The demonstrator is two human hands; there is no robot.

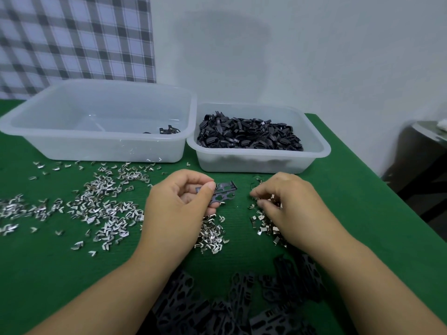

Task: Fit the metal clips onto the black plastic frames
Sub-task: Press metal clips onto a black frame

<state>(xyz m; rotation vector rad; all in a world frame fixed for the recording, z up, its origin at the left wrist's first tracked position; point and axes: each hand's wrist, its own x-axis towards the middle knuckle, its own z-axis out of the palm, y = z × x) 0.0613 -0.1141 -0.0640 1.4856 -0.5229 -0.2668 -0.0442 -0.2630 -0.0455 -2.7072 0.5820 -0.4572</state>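
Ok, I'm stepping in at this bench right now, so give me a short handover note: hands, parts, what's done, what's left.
Left hand pinches one black frame above the green table.
Right hand has its fingertips in the metal clips; I can't tell whether one is pinched.
More clips are scattered to the left.
Done: the large bin holds only a few dark pieces, possibly finished ones.
Left: the held frame, and the pile of frames at the near edge.
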